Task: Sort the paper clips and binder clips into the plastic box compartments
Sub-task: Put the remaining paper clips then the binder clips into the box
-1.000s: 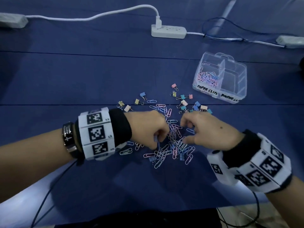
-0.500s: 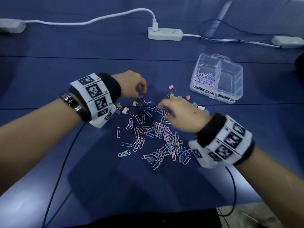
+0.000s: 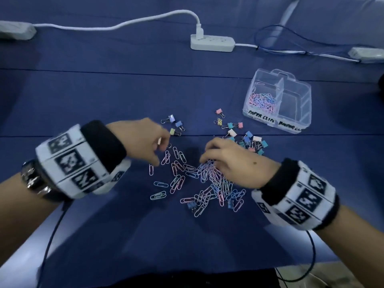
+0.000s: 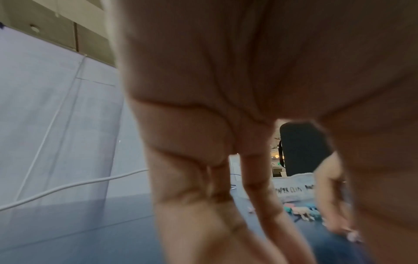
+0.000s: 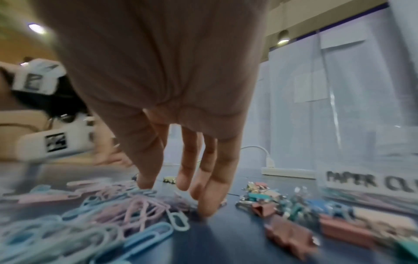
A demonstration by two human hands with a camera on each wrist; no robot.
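Observation:
Pastel paper clips [image 3: 216, 183] lie heaped and scattered mid-cloth. Binder clips form a cluster [image 3: 249, 140] near the box and a small group [image 3: 175, 124] further left. The clear plastic box [image 3: 291, 121] stands at the right; paper clips [image 3: 262, 100] fill its left compartment, and its right one looks bare. My left hand [image 3: 160, 148] hovers with loosely hanging fingers over a cream binder clip [image 3: 159, 140], gripping nothing I can see. My right hand [image 3: 204, 160] rests straight fingertips [image 5: 203, 210] on the paper clip heap [image 5: 135, 201], beside binder clips [image 5: 294, 205].
A white power strip [image 3: 212, 43] with its cable lies at the back, with further strips at the far left [image 3: 14, 31] and far right [image 3: 367, 54]. A thin blue cable [image 3: 280, 38] loops behind the box. The table's front edge runs close below my wrists.
My left hand went from the heap up to the left binder clips, where one more blue clip now lies, and has drawn back. My right hand reached forward, then returned onto the heap.

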